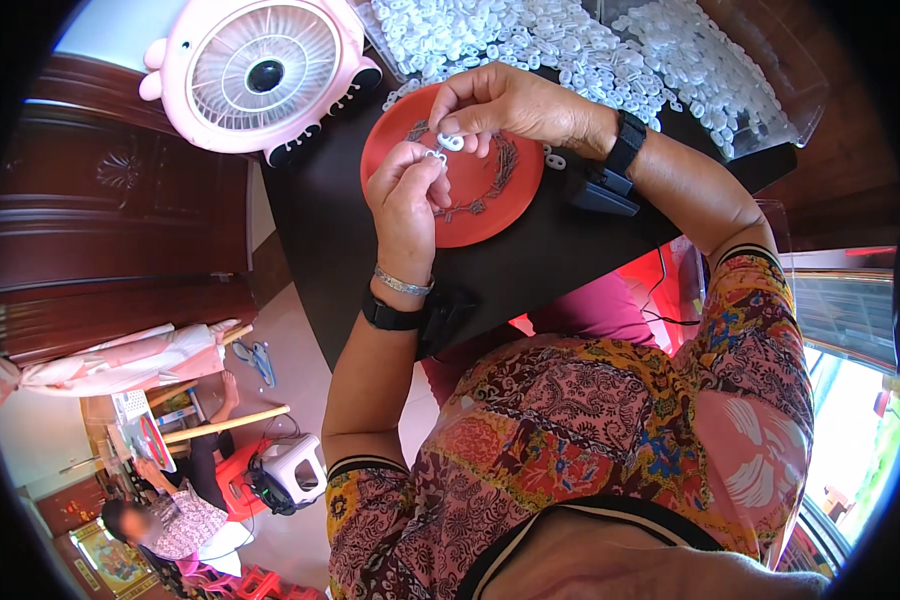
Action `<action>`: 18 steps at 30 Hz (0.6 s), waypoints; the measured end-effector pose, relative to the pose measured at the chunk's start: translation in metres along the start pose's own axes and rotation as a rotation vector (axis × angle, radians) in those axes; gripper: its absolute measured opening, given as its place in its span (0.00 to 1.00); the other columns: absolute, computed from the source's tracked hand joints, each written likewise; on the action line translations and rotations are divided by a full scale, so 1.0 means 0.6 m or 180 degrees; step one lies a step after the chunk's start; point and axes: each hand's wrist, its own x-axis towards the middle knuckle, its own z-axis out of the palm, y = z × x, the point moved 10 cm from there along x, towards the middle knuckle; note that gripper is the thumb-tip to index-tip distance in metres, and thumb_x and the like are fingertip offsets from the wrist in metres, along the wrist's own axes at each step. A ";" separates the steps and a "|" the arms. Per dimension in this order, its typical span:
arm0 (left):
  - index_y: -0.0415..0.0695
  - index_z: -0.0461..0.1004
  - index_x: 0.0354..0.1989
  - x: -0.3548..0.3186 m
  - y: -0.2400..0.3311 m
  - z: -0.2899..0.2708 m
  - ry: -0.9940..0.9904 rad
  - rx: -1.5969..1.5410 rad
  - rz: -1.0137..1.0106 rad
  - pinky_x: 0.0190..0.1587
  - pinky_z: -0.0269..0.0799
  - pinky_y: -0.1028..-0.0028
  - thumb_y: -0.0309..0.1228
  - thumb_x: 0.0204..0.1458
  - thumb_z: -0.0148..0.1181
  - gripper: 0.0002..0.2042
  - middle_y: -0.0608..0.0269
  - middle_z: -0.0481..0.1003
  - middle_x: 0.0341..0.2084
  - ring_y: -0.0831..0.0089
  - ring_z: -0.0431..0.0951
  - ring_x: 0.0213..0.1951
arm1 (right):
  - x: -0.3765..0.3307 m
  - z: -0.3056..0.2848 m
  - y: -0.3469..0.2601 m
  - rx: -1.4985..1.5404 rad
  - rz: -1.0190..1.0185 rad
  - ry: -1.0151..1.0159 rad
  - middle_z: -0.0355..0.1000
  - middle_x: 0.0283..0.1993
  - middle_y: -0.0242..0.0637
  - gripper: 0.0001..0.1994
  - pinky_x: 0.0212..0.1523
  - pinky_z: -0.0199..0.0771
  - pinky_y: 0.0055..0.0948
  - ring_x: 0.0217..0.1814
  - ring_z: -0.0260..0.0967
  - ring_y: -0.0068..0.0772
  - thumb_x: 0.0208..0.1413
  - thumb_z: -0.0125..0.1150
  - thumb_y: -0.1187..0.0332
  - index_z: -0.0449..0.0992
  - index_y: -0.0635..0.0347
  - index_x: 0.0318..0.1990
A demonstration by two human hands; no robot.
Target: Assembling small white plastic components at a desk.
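My left hand [407, 200] and my right hand [515, 105] meet above a round red plate [510, 195] on a black tabletop [340, 250]. Each hand pinches a small white plastic piece [446, 146]; the two pieces touch between my fingertips. Small dark metal bits [503, 170] lie in a ring on the plate. Behind the plate lies a big heap of white plastic pieces [590, 50]. I wear a silver bracelet and a black band on the left wrist and a black band on the right.
A pink and white desk fan [260, 75] stands at the table's far left. A clear tray edge [790, 90] holds more white pieces at the right. Another person [170, 520] sits on the floor at lower left, near a white stool [295, 465] and wooden sticks.
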 end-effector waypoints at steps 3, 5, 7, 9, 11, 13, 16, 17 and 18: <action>0.41 0.69 0.24 -0.001 0.001 0.002 -0.0012 0.0008 -0.0028 0.21 0.58 0.83 0.28 0.51 0.48 0.06 0.66 0.69 0.16 0.81 0.66 0.17 | -0.001 0.002 -0.011 -0.0242 -0.0142 0.0042 0.72 0.29 0.25 0.09 0.30 0.69 0.14 0.28 0.66 0.11 0.57 0.58 0.65 0.76 0.61 0.38; 0.41 0.69 0.24 -0.002 0.001 0.003 -0.0009 0.0019 -0.0041 0.21 0.58 0.83 0.28 0.51 0.48 0.07 0.66 0.69 0.16 0.81 0.66 0.17 | -0.002 0.001 -0.018 -0.0358 -0.0237 0.0074 0.71 0.28 0.25 0.09 0.30 0.69 0.14 0.27 0.66 0.11 0.57 0.58 0.66 0.77 0.62 0.38; 0.41 0.69 0.24 -0.003 0.001 0.004 -0.0024 0.0056 -0.0044 0.21 0.58 0.83 0.28 0.51 0.48 0.07 0.67 0.69 0.16 0.81 0.66 0.17 | -0.002 0.002 -0.020 -0.0535 -0.0243 0.0059 0.71 0.28 0.24 0.08 0.29 0.67 0.13 0.27 0.65 0.11 0.58 0.58 0.67 0.76 0.62 0.38; 0.41 0.69 0.24 -0.003 0.002 0.005 -0.0057 0.0078 -0.0037 0.21 0.58 0.83 0.28 0.51 0.48 0.07 0.67 0.69 0.16 0.82 0.66 0.17 | -0.003 0.002 -0.021 -0.0556 -0.0241 0.0033 0.71 0.27 0.24 0.08 0.29 0.67 0.13 0.27 0.65 0.10 0.58 0.57 0.67 0.76 0.62 0.38; 0.41 0.69 0.24 -0.003 0.002 0.008 -0.0093 0.0098 -0.0030 0.21 0.58 0.83 0.28 0.52 0.48 0.07 0.67 0.69 0.16 0.82 0.66 0.17 | -0.004 0.002 -0.021 -0.0578 -0.0237 0.0008 0.71 0.27 0.24 0.07 0.29 0.66 0.13 0.27 0.64 0.10 0.58 0.57 0.68 0.76 0.62 0.38; 0.41 0.69 0.24 -0.003 0.005 0.011 -0.0111 0.0137 0.0033 0.21 0.58 0.83 0.28 0.52 0.48 0.07 0.67 0.69 0.16 0.82 0.66 0.17 | -0.006 0.002 -0.024 -0.0641 -0.0276 0.0000 0.70 0.27 0.24 0.07 0.29 0.66 0.13 0.27 0.64 0.11 0.58 0.56 0.69 0.76 0.62 0.38; 0.41 0.69 0.24 -0.004 0.004 0.008 -0.0069 0.0160 0.0056 0.21 0.58 0.83 0.28 0.52 0.48 0.07 0.67 0.69 0.16 0.82 0.66 0.18 | -0.003 0.004 -0.020 -0.0502 -0.0324 0.0000 0.70 0.27 0.24 0.07 0.29 0.66 0.14 0.27 0.64 0.11 0.58 0.56 0.68 0.76 0.62 0.38; 0.41 0.69 0.24 -0.004 0.005 0.008 -0.0068 0.0160 0.0056 0.21 0.58 0.83 0.28 0.52 0.48 0.07 0.67 0.69 0.16 0.82 0.66 0.18 | -0.002 0.005 -0.019 -0.0502 -0.0324 -0.0002 0.70 0.27 0.24 0.07 0.29 0.66 0.14 0.27 0.64 0.11 0.58 0.56 0.68 0.76 0.62 0.38; 0.41 0.69 0.24 -0.005 0.005 0.006 -0.0017 0.0152 0.0042 0.22 0.58 0.83 0.28 0.52 0.48 0.07 0.67 0.69 0.16 0.82 0.66 0.18 | -0.001 0.005 -0.018 -0.0524 -0.0340 0.0016 0.70 0.27 0.24 0.07 0.29 0.66 0.14 0.27 0.64 0.11 0.58 0.57 0.68 0.76 0.62 0.38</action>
